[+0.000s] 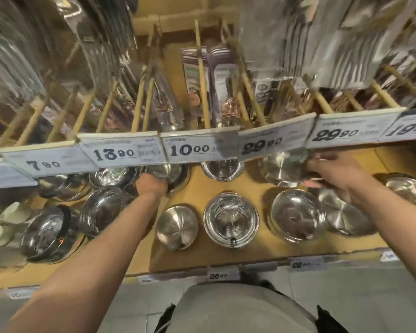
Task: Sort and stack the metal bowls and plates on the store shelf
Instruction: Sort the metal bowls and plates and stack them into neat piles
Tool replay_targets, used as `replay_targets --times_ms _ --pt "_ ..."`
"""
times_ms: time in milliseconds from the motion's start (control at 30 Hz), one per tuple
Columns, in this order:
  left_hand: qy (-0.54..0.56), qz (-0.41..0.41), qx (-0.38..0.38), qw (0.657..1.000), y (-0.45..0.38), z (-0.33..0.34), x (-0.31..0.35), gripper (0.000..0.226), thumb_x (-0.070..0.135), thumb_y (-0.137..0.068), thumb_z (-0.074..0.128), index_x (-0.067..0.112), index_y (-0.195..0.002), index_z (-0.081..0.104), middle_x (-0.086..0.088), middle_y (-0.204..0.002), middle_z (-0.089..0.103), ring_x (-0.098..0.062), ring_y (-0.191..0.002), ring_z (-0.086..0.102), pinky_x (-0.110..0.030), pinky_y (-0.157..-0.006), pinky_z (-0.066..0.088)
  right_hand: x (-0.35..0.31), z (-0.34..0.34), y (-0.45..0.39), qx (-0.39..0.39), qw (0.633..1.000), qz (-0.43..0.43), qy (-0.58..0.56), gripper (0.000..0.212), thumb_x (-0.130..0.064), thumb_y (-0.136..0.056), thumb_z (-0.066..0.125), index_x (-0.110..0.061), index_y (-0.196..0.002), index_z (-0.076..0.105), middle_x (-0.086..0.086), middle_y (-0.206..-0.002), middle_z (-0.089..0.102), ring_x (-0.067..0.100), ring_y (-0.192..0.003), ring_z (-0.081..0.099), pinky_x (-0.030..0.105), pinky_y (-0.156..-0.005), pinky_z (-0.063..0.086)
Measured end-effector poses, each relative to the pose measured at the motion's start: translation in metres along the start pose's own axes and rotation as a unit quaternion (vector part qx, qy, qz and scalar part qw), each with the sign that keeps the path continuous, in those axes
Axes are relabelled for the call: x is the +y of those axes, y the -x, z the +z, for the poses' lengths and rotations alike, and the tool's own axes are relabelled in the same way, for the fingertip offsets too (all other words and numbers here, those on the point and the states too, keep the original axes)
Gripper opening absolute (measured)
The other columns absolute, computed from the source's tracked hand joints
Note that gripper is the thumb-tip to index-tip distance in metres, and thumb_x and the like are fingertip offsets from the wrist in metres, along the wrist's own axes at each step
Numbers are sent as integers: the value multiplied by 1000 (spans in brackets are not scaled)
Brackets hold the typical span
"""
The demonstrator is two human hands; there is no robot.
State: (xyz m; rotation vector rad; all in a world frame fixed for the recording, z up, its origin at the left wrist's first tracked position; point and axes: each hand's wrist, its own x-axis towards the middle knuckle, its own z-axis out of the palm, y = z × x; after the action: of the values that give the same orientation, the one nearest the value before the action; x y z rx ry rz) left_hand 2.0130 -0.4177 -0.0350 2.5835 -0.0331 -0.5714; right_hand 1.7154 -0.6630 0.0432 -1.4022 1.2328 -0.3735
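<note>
A tilted steel plate [282, 168] is pinched at its rim by the right hand [332, 174] above the shelf [257, 195], face turned leftward, while a back-row bowl [172, 173] is reached by the left hand [151, 186], whose fingers cannot be made out. Being round, the plate has no long axis. If the pinch is loosened, the plate could be dropped onto the bowls [231, 218] below.

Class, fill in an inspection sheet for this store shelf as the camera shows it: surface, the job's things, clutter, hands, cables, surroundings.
Surface: wooden shelf, partly bare.
Job's things: metal bowls in rows; upturned bowl in the front row; plate.
Clutter: nothing seen.
Hands: left hand reaches to a back-row bowl, grip hidden; right hand grips the plate.
Cables: nothing seen.
Surroundings: price tags above; packaged goods on pegs; tiled floor.
</note>
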Motion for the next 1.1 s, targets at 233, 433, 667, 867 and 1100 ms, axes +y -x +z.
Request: replay_targets --times_ms 233,433,667,867,1100 --pt "-69 -3 -3 998 -11 -8 3 56 36 -100 58 -9 -133 53 -25 -136 58 -36 -126 57 -41 -105 49 3 27 41 -13 998 23 -58 25 10 -87 66 -14 -80 70 -2 -71 74 9 -62 72 23 -48 59" --pt "-16 -4 -22 1000 -5 -25 12 53 33 -100 59 1 -141 48 -19 -144 53 -31 -133 53 -37 -108 45 0 42 62 -32 998 23 -43 18 7 -87 68 -5 -99 72 11 -89 73 10 -56 72 18 -46 54" --pt "83 -2 -27 996 2 -37 6 59 47 -96 60 6 -138 51 -9 -134 62 -23 -127 58 -28 -107 43 -8 70 68 -77 997 1 -9 18 3 -88 69 -9 -102 70 16 -103 74 23 -85 75 23 -56 61" --pt "275 -4 -73 959 38 -62 -2 29 0 -82 71 -3 -110 63 -20 -96 70 -32 -74 76 -40 -69 64 -2 100 73 -133 991 15 22 22 1 -87 71 -11 -105 66 17 -104 73 23 -78 77 23 -54 59" --pt "391 -32 -121 912 106 -112 -33 30 -4 -89 68 7 -112 52 -20 -110 64 -31 -75 74 -31 -55 63 12 129 87 -194 979 10 69 21 -4 -81 79 -4 -100 69 22 -106 71 27 -88 75 27 -58 62"
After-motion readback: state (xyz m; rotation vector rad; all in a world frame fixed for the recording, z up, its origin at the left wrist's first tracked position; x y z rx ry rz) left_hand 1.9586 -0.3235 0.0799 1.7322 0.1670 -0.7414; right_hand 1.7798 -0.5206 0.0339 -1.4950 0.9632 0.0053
